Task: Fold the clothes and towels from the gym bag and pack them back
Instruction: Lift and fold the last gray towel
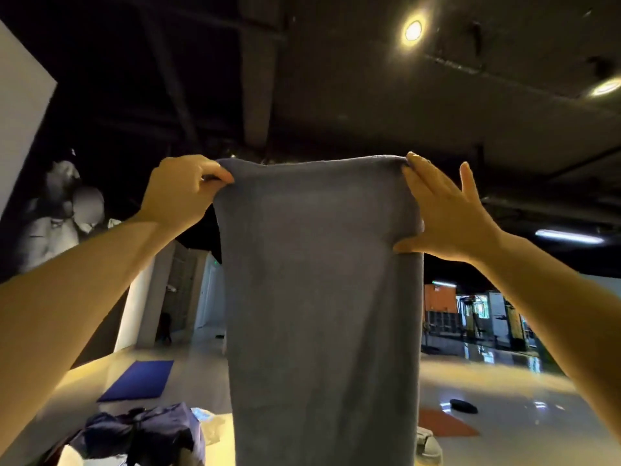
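Two bare hands are holding up a big grey towel (319, 297) in front of the camera. The towel is hanging straight down from its top edge, and it is covering the middle of the view all the way to the bottom.

The left hand (183, 190) is gripping the top left corner of the towel. Its fingers are curling tight, and the cloth is bunching up between the thumb and the fingers.

The right hand (443, 213) is at the top right corner. One fingertip is hooking over the top edge, and the thumb is pressing on the side of the towel lower down. The other fingers are sticking out straight and spreading wide, not touching the cloth.

Down at the bottom left, a dark blue gym bag (148, 435) is sitting open, with something pale poking out beside it. It is near the towel's left side, but the towel is not touching it.

A blue mat (137, 380) is lying on the shiny floor (504, 415) behind the bag. A reddish mat (447, 427) is lying on the right side, with a small dark thing (463, 405) just past it. Round lights (413, 30) are shining on the dark ceiling.
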A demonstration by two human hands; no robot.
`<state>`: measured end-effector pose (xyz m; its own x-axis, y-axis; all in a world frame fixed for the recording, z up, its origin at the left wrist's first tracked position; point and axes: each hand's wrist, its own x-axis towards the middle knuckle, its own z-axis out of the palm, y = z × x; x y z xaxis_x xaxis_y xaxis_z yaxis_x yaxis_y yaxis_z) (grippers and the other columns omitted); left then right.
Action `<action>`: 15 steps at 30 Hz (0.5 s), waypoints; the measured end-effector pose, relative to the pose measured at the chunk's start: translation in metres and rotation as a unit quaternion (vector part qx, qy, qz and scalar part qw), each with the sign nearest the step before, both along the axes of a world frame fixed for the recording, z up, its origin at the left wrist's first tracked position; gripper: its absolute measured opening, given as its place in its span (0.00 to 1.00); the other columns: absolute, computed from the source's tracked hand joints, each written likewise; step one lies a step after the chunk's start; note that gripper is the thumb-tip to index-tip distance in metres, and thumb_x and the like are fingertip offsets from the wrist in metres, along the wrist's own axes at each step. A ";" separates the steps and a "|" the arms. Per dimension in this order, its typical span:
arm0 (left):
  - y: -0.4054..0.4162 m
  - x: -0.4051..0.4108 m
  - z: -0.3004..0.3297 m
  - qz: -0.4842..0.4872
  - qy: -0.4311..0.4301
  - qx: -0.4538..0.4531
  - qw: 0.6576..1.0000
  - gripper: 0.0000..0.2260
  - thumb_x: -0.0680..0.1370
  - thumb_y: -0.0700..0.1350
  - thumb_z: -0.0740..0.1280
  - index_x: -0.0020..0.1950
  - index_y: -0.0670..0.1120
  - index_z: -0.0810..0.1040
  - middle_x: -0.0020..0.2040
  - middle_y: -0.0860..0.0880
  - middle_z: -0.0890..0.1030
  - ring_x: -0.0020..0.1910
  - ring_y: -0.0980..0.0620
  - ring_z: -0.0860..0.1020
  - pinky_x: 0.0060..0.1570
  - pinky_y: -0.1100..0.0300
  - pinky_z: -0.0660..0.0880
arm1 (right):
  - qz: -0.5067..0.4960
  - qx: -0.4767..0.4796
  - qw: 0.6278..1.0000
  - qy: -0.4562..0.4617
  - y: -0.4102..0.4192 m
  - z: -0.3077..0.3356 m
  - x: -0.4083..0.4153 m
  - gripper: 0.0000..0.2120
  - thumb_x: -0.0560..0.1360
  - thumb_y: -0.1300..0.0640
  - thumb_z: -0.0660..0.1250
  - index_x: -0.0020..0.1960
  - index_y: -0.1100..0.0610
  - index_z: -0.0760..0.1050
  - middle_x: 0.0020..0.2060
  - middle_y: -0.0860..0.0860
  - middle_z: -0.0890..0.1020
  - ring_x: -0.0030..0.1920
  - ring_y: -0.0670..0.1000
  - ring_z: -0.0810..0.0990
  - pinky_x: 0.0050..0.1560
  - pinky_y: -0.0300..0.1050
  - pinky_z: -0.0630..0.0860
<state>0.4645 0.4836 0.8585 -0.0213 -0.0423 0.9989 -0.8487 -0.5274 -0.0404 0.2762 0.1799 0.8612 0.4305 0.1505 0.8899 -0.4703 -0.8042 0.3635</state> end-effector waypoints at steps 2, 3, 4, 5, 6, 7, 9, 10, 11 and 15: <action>0.005 -0.012 0.008 0.092 -0.001 0.005 0.996 0.10 0.79 0.43 0.65 0.58 0.46 0.82 0.56 0.45 0.81 0.51 0.40 0.79 0.48 0.50 0.74 | -0.003 -0.026 0.999 -0.041 0.007 0.011 -0.009 0.57 0.64 0.38 0.75 0.78 0.58 0.45 0.78 0.53 0.45 0.77 0.53 0.47 0.72 0.65 0.40; 0.005 -0.016 0.011 0.115 0.008 0.003 0.993 0.12 0.79 0.46 0.66 0.60 0.46 0.80 0.58 0.45 0.80 0.53 0.39 0.78 0.49 0.47 0.74 | -0.004 -0.036 0.998 -0.056 0.008 0.015 -0.012 0.57 0.63 0.39 0.76 0.78 0.58 0.47 0.78 0.53 0.46 0.77 0.54 0.48 0.72 0.65 0.40; 0.002 -0.019 0.013 0.111 0.035 0.000 0.993 0.15 0.78 0.48 0.68 0.63 0.46 0.78 0.60 0.45 0.78 0.55 0.39 0.78 0.51 0.45 0.75 | -0.006 -0.047 0.997 -0.067 0.008 0.018 -0.014 0.57 0.62 0.39 0.77 0.78 0.58 0.48 0.78 0.54 0.47 0.77 0.55 0.49 0.71 0.65 0.40; -0.002 -0.021 0.015 0.077 0.072 -0.001 0.994 0.19 0.76 0.50 0.70 0.65 0.46 0.77 0.62 0.45 0.76 0.55 0.39 0.78 0.53 0.44 0.76 | -0.007 -0.055 0.996 -0.073 0.009 0.020 -0.014 0.57 0.61 0.40 0.78 0.78 0.59 0.49 0.78 0.55 0.48 0.77 0.56 0.50 0.71 0.64 0.39; -0.006 -0.022 0.016 0.020 0.114 0.002 0.993 0.23 0.74 0.52 0.72 0.66 0.45 0.75 0.64 0.45 0.75 0.55 0.39 0.78 0.53 0.43 0.77 | -0.007 -0.061 0.995 -0.078 0.009 0.020 -0.014 0.57 0.61 0.40 0.78 0.78 0.59 0.50 0.78 0.55 0.49 0.77 0.56 0.51 0.70 0.63 0.38; -0.009 -0.024 0.016 -0.043 0.145 0.005 0.988 0.28 0.71 0.56 0.74 0.67 0.44 0.75 0.64 0.44 0.75 0.54 0.39 0.79 0.53 0.42 0.77 | -0.007 -0.062 0.995 -0.080 0.009 0.020 -0.014 0.57 0.62 0.40 0.78 0.78 0.59 0.49 0.78 0.55 0.49 0.77 0.56 0.50 0.70 0.62 0.36; -0.016 -0.024 0.017 -0.122 0.170 0.014 0.978 0.40 0.63 0.65 0.75 0.68 0.44 0.73 0.65 0.45 0.73 0.58 0.40 0.77 0.55 0.41 0.77 | -0.009 -0.048 0.996 -0.077 0.006 0.016 -0.012 0.57 0.63 0.40 0.77 0.78 0.58 0.46 0.78 0.54 0.47 0.77 0.55 0.48 0.70 0.62 0.35; -0.021 -0.024 0.014 -0.125 0.175 0.028 0.976 0.44 0.61 0.65 0.77 0.70 0.44 0.70 0.69 0.45 0.69 0.63 0.41 0.74 0.59 0.42 0.75 | -0.011 -0.043 0.996 -0.076 0.003 0.014 -0.010 0.57 0.63 0.40 0.77 0.78 0.58 0.46 0.78 0.54 0.47 0.77 0.55 0.47 0.70 0.62 0.35; -0.027 -0.023 0.010 -0.113 0.175 0.047 0.977 0.45 0.62 0.60 0.78 0.74 0.45 0.65 0.72 0.46 0.63 0.66 0.42 0.71 0.62 0.43 0.73 | -0.014 -0.042 0.996 -0.078 -0.001 0.011 -0.009 0.57 0.62 0.41 0.77 0.78 0.58 0.47 0.78 0.55 0.48 0.77 0.55 0.48 0.71 0.63 0.36; -0.050 -0.006 -0.015 -0.039 0.153 0.095 0.983 0.50 0.65 0.48 0.79 0.78 0.45 0.51 0.77 0.48 0.49 0.70 0.42 0.66 0.65 0.48 0.69 | -0.020 -0.044 0.996 -0.072 -0.026 -0.010 0.005 0.59 0.58 0.42 0.80 0.77 0.61 0.53 0.77 0.58 0.54 0.76 0.59 0.54 0.71 0.67 0.43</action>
<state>0.4582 0.4339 0.8435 0.2678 -0.2386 0.9335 -0.8742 -0.4675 0.1313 0.2815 0.1540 0.8517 0.3069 0.2161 0.9269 -0.5531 -0.7520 0.3585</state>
